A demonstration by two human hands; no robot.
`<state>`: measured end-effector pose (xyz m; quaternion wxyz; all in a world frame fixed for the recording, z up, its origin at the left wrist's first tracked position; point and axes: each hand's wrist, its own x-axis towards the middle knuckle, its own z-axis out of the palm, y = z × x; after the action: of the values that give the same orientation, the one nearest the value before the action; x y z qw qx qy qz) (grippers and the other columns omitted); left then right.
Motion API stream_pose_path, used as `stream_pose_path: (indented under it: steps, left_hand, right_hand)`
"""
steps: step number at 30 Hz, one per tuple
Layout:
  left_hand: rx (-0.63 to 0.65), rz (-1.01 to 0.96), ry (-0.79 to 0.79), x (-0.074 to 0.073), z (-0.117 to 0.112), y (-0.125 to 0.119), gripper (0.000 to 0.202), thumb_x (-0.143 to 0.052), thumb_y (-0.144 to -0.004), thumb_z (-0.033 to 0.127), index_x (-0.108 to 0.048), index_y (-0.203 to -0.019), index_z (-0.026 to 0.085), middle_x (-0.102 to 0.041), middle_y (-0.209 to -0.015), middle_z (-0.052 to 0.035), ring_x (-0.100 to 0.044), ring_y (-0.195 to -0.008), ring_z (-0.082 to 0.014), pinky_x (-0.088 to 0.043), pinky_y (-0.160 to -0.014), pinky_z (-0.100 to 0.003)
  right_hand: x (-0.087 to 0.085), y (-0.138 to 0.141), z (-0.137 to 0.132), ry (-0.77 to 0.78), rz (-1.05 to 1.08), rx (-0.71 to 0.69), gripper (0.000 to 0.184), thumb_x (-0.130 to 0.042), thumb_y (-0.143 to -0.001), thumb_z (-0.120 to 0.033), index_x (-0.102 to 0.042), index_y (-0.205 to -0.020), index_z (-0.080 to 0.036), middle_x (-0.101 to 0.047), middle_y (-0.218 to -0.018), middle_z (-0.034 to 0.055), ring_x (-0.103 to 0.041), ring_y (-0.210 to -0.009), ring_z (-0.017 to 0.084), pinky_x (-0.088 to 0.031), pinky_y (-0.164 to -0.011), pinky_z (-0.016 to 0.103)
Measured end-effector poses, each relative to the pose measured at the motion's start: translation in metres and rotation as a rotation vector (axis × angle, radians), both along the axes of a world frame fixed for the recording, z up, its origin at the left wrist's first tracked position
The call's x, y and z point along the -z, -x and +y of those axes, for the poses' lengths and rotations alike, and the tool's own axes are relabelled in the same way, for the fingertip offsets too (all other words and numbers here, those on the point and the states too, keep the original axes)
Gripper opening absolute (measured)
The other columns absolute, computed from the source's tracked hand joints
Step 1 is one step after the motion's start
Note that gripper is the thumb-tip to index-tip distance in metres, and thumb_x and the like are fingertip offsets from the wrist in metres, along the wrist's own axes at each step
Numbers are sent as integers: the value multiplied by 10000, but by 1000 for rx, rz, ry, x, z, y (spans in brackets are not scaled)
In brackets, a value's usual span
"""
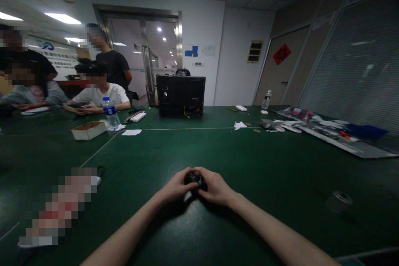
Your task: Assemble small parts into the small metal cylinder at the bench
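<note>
Both hands closed round small dark object (194,178), left hand (176,186) + right hand (215,189) fingertips meeting over it, low over green table (218,149), centre-front. Obj too dark to ID. Metal cylinder (339,200) well apart to the right; water bottle (110,113) far left.

Green table (249,162) looks matt, cloth-like — small dark object (195,178) faintly glossy, squat cylinder (339,200) dull metal.
</note>
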<state>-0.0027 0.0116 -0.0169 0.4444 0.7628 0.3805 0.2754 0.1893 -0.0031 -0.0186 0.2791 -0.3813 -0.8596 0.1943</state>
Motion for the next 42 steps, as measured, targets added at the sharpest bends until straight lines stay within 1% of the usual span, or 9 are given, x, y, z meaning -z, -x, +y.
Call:
stream_pose_path:
  steps: [10,15,18,22,25,28,32,36,42]
  left_hand:
    - [14,50,-70,-2,0,2,349,-598,-796,254,-558,-1130,162,-614,-1095,-70,-567,-966,-204,-423,-870,-310]
    - [11,60,-98,-2,-1,2,362,-607,-799,294,-564,-1135,168,-620,-1084,-71,-567,-963,-212,-414,-884,-317]
    - [28,31,-65,-3,0,4,362,-565,-836,343,-556,-1152,166,-613,-1104,-73,-555,-999,-214,-407,-905,-312]
    - [53,-14,-4,-5,2,7,381,-436,-905,400,-557,-1175,158,-595,-1149,-78,-520,-1069,-227,-373,-956,-327]
    - [53,-46,13,-7,2,8,383,-403,-919,393,-561,-1176,156,-589,-1165,-78,-504,-1095,-232,-345,-986,-336]
    - [61,-44,34,-9,1,6,361,-458,-893,360,-566,-1162,145,-594,-1157,-84,-515,-1084,-240,-357,-973,-341]
    - [24,0,59,-10,0,4,396,-585,-808,285,-553,-1176,141,-592,-1174,-93,-524,-1088,-251,-361,-977,-354]
    - [22,-14,47,-6,1,3,407,-597,-796,257,-544,-1182,140,-596,-1165,-94,-541,-1064,-236,-378,-964,-347]
    - [-3,29,2,-1,3,5,415,-619,-787,284,-547,-1177,162,-589,-1164,-84,-541,-1045,-224,-386,-942,-336]
  right_hand:
    - [-2,-1,-1,-12,0,0,558,-607,-736,-202,-429,-1265,-210,-603,-1137,70,-596,-961,202,-458,-833,306]
    - [-3,-1,-1,-20,1,-10,571,-601,-729,-185,-424,-1271,-210,-600,-1141,67,-601,-932,194,-457,-820,299]
    - [-3,0,0,-12,15,-8,571,-615,-720,-187,-435,-1261,-217,-603,-1137,62,-595,-942,194,-450,-827,294]
    - [1,0,3,11,34,16,553,-626,-708,-200,-457,-1235,-216,-630,-1033,42,-600,-800,161,-458,-733,263]
    - [2,0,4,26,46,21,545,-626,-708,-205,-463,-1227,-212,-637,-968,29,-586,-724,140,-457,-691,248]
    - [1,-1,3,29,56,22,536,-628,-709,-209,-469,-1221,-211,-634,-984,36,-587,-734,143,-458,-692,247]
    - [0,-1,3,38,62,21,531,-629,-711,-210,-472,-1218,-215,-636,-996,41,-597,-741,149,-463,-707,256]
    - [-1,-1,2,35,71,20,536,-631,-710,-206,-470,-1221,-218,-637,-1015,46,-606,-783,164,-465,-738,268]
    - [-5,-2,1,42,53,3,523,-630,-718,-213,-470,-1216,-226,-625,-1023,42,-595,-775,161,-464,-711,264]
